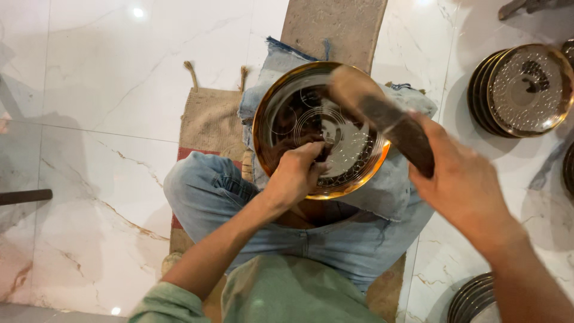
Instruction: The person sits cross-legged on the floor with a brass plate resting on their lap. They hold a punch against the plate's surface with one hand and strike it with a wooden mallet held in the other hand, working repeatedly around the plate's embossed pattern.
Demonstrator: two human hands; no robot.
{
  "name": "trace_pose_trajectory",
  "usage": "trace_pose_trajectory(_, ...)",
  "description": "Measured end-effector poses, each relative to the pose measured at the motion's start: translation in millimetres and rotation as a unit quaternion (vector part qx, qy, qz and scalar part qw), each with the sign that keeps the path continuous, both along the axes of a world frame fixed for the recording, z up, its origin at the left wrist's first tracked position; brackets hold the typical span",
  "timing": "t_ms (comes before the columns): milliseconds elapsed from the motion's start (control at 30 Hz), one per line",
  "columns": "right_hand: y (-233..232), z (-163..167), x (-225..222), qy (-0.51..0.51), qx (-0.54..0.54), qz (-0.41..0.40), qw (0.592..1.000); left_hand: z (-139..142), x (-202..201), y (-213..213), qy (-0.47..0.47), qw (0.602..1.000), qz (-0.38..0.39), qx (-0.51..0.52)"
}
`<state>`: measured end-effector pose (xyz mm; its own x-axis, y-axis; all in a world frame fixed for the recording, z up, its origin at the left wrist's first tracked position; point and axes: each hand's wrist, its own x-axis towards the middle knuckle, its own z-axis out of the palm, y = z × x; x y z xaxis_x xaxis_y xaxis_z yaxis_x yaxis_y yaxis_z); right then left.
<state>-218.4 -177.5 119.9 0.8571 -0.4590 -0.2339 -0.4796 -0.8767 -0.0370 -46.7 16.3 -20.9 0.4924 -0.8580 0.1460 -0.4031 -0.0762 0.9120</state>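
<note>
A round brass plate (287, 107) with engraved patterns rests on my lap, over blue denim cloth. My left hand (296, 173) is closed at the plate's near rim, fingers pinched on something small against its surface; what it pinches is hidden. My right hand (460, 179) grips the handle of a wooden mallet (382, 116), raised above the plate. The mallet's head is blurred over the plate's upper right part.
I sit cross-legged in jeans on a burlap mat (209, 119) over a white marble floor (107, 78). A stone block (335, 27) lies beyond the plate. Stacked engraved plates (523, 90) stand at right, more plates (475, 299) at lower right. A dark bar (24, 196) lies left.
</note>
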Motion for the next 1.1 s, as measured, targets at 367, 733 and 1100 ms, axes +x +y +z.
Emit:
trace_pose_trajectory(367, 70, -113, -99, -0.261, 0.129, -0.273, 0.917, 9, 24, -30, -0.017, 0.953, -0.294, 0.071)
trace_pose_trajectory(733, 107, -136, -121, -0.262, 0.17, -0.395, 0.864, 25, 24, -21, 0.087, 0.979, -0.168, 0.082)
trace_pose_trajectory(1100, -1, -37, -25, -0.003, 0.062, -0.112, 0.992, 9, 16, -3, 0.017, 0.989, -0.105, 0.104)
